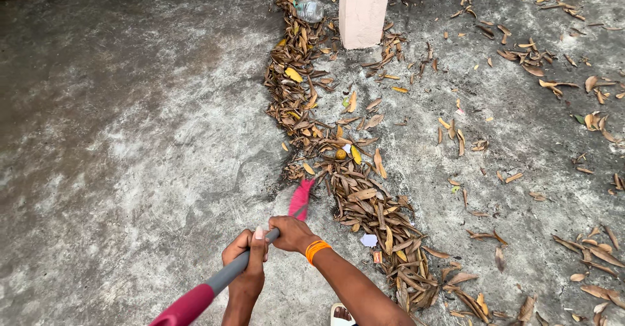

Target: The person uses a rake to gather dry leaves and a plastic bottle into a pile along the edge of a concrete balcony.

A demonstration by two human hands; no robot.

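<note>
- The left hand (246, 256) is wrapped tight around the grey shaft of the broom (229, 274), lower down near its pink grip.
- The right hand (291, 232), with an orange band (316, 248) at the wrist, is clenched on the same shaft further up, nearer the head.
- The broom's pink bristles (301, 198) rest on the concrete floor (130, 137), touching the left edge of a long ridge of dry leaves (338, 170).
- A clear plastic bottle (310, 10) lies at the ridge's far end, beside a pale pillar (362, 7).
- Loose leaves scatter over the floor's right side.
</note>
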